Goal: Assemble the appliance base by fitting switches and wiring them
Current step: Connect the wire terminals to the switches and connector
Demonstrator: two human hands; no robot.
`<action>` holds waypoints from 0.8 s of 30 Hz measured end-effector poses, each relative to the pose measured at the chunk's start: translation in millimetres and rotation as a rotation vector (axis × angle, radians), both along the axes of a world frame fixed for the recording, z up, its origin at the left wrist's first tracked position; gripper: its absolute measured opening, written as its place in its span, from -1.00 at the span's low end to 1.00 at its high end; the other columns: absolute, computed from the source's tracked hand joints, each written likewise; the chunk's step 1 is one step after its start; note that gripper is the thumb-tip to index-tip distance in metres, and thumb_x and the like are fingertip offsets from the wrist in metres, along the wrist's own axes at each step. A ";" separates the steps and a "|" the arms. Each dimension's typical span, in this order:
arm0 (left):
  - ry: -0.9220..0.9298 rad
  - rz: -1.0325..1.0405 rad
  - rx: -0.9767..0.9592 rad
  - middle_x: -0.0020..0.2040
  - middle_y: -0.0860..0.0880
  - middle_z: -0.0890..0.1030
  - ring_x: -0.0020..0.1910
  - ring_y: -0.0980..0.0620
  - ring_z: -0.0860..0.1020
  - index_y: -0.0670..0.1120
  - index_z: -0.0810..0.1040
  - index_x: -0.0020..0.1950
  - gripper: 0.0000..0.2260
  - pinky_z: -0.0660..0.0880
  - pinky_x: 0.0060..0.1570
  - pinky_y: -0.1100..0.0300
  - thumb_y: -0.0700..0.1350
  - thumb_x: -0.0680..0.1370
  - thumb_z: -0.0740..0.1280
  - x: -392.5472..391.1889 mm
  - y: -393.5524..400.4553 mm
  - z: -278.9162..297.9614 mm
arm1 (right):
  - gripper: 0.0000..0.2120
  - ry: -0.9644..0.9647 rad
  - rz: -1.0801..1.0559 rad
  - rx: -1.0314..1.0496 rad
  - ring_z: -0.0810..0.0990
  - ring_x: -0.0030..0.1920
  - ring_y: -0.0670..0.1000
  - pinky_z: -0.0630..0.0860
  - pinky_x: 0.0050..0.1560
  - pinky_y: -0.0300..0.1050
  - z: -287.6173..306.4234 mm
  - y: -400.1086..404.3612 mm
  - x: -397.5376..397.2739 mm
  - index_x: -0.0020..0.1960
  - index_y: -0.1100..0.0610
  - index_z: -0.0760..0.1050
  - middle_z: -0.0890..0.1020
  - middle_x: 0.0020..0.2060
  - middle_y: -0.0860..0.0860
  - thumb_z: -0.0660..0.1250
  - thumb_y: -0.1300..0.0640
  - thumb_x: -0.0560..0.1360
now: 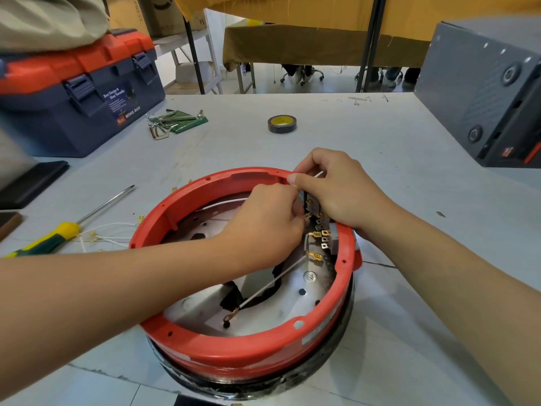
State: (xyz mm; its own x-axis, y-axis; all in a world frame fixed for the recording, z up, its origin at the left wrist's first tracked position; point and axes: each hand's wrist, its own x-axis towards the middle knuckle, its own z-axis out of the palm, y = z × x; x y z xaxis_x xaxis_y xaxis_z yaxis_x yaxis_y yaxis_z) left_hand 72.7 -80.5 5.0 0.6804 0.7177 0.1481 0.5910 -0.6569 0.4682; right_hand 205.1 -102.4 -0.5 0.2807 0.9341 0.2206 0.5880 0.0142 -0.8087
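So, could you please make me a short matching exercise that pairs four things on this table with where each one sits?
Things:
1. toolbox
2. tape roll
3. screwdriver
4. hex keys

Places:
A. far side of the table, beyond the hands
B. just right of the toolbox, on a green pouch
C. far left corner of the table
D. left of the red ring, handle towards the person

Pairs: 1-C, 2-A, 3-D, 4-B
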 end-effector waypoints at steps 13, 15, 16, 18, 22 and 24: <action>0.103 -0.236 0.048 -0.44 0.20 0.48 -0.38 0.42 0.46 -0.02 0.67 0.01 -0.86 0.28 -0.35 0.54 -0.16 0.54 0.33 -18.5 19.6 13.2 | -0.82 -0.114 -0.016 -0.044 0.49 -0.21 -0.14 0.40 -0.25 -0.30 3.4 -1.5 3.8 0.00 0.06 0.53 0.58 -0.15 -0.04 0.34 -0.04 0.50; 0.123 -0.247 0.113 -0.44 0.24 0.40 -0.38 0.43 0.43 -0.01 0.66 0.04 -0.86 0.28 -0.34 0.50 -0.12 0.54 0.34 -19.1 21.3 11.0 | -0.78 -0.177 -0.035 -0.073 0.47 -0.27 -0.16 0.38 -0.30 -0.29 7.1 -2.5 6.6 -0.01 0.07 0.52 0.56 -0.18 -0.06 0.34 -0.07 0.49; 0.132 -0.251 0.141 -0.41 0.22 0.43 -0.38 0.37 0.43 0.00 0.65 0.05 -0.86 0.30 -0.33 0.47 -0.11 0.54 0.34 -19.3 22.1 9.8 | -0.76 -0.215 -0.042 -0.086 0.47 -0.26 -0.15 0.39 -0.29 -0.29 9.6 -3.2 7.9 -0.03 0.08 0.53 0.55 -0.21 -0.08 0.34 -0.09 0.48; 0.166 -0.258 0.197 -0.27 0.09 0.58 -0.34 0.23 0.44 0.04 0.63 0.08 -0.85 0.41 -0.22 0.32 -0.07 0.55 0.32 -19.6 23.4 7.6 | -0.73 -0.265 -0.050 -0.117 0.52 -0.22 -0.10 0.45 -0.22 -0.23 15.0 -4.4 10.3 -0.07 0.10 0.54 0.57 -0.25 -0.07 0.36 -0.11 0.46; 0.261 -0.256 0.306 -0.13 -0.06 0.63 -0.18 -0.04 0.54 0.08 0.58 0.14 -0.82 0.51 -0.13 -0.01 0.00 0.58 0.25 -17.7 23.3 6.8 | -0.74 -0.364 -0.065 -0.144 0.56 -0.22 -0.03 0.43 -0.25 -0.21 20.8 -6.0 10.9 -0.16 0.08 0.52 0.57 -0.33 -0.05 0.38 -0.12 0.44; 0.282 -0.262 0.328 -0.12 -0.06 0.62 -0.16 -0.06 0.56 0.08 0.56 0.15 -0.81 0.51 -0.13 -0.02 0.01 0.59 0.24 -17.3 23.4 7.3 | -0.74 -0.411 -0.066 -0.148 0.55 -0.23 -0.02 0.38 -0.31 -0.22 20.4 -6.6 10.3 -0.18 0.07 0.51 0.54 -0.36 -0.06 0.36 -0.13 0.46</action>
State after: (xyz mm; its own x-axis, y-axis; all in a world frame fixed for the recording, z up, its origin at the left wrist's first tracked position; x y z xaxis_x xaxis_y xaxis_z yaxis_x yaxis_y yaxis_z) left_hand 55.4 -57.1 12.3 0.8773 0.4642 0.1214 0.4606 -0.8857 0.0584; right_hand 215.4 -109.1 19.9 0.2575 0.9471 0.1916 0.8571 -0.1323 -0.4978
